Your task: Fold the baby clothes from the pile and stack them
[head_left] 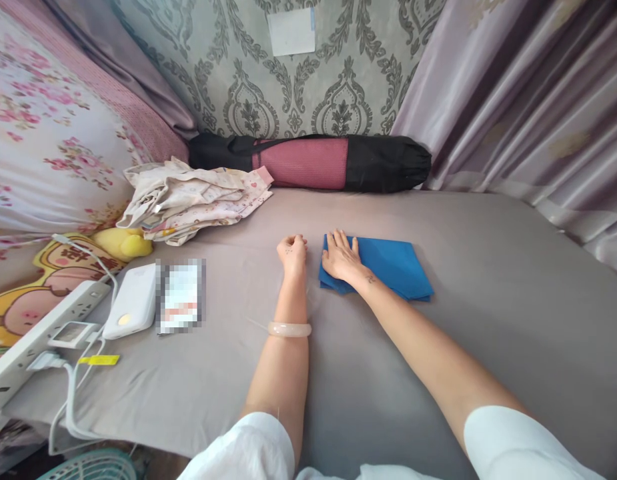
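A folded blue cloth (388,267) lies on the grey bed sheet (488,320) near the middle. My right hand (341,256) lies flat on the cloth's left part, fingers stretched out and open. My left hand (292,253) rests on the sheet just left of the cloth, curled into a loose fist with nothing seen in it. A pale bangle (289,329) sits on my left forearm.
A pile of pale printed clothes (193,197) lies at the back left. A black and pink rolled mat bag (313,162) lies along the wall. A white power bank (131,301), a power strip (38,337) with cables and a yellow plush toy (123,243) are at the left.
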The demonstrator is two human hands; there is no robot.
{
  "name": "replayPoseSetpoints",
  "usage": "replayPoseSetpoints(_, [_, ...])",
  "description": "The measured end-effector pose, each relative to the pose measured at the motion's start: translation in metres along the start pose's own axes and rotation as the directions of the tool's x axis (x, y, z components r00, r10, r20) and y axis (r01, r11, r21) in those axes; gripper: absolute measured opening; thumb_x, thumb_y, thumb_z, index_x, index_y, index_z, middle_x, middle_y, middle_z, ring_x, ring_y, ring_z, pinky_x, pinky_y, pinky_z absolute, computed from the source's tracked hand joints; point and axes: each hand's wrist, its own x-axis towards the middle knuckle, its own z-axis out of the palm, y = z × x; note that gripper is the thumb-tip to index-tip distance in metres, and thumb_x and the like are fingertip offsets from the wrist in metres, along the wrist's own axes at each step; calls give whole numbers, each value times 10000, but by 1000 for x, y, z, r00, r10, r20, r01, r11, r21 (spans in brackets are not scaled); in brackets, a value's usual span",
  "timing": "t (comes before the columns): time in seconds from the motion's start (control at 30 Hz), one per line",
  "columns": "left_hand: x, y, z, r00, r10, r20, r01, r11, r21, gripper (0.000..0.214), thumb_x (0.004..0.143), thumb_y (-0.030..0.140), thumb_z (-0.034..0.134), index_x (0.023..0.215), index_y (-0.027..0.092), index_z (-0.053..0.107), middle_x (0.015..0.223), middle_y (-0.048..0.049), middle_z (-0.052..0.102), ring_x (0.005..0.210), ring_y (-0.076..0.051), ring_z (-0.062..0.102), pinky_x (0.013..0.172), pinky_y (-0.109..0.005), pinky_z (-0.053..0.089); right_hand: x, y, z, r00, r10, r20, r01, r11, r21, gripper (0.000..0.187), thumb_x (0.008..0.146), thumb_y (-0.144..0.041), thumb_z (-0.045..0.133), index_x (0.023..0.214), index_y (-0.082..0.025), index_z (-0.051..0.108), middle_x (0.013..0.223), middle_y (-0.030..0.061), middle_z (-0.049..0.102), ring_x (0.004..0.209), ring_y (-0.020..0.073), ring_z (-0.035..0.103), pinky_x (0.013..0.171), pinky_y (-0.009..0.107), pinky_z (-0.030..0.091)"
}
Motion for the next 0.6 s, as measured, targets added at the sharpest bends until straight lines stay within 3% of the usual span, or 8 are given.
replayPoseSetpoints(0.2, [0,-2,-2,1000,20,8,-19,1000,-22,157,794,238,531,824,126,636,782,-66,675,640,-121,606,638,-253,491,-5,-22,12,1000,12,-24,-12,1000,14,666,991,-385,219,1531,5,239,1626,185,164,1511,286,82,1211,508,77])
replayPoseSetpoints(0.6, [-1,-5,-1,999,35,26,-35,999,13,196,805,249,535,871,114,662,843,-90,701,693,-145,640,672,-271,505,-7,-23,17,999,7,-41,-7,1000,-4,641,971,-331,276,1518,3,283,1621,182,187,1510,282,96,1212,506,76])
